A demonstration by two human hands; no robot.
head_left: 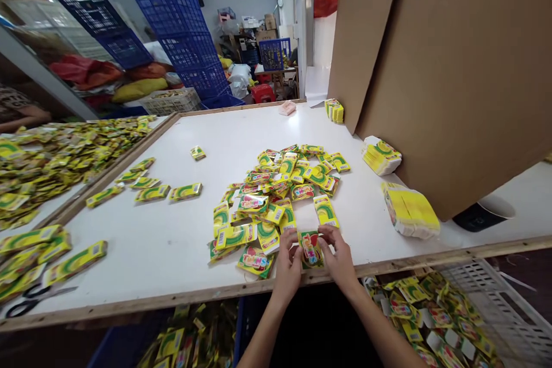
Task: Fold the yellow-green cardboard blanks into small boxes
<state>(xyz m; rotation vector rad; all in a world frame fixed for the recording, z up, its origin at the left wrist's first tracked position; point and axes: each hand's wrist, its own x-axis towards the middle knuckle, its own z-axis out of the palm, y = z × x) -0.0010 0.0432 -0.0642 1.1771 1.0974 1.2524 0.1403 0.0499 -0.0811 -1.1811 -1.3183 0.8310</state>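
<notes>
My left hand and my right hand meet at the near edge of the white table. Together their fingers pinch one small green and yellow packet with red print, held just above the table's wooden rim. Directly beyond the hands lies a loose pile of yellow and green packets, spread over the middle of the table. Both hands are closed on the one packet.
A bundled stack of packets and another lie right of the pile, by leaning cardboard sheets. Short packet rows sit at left. A white crate of packets stands below right. Scissors rest at near left.
</notes>
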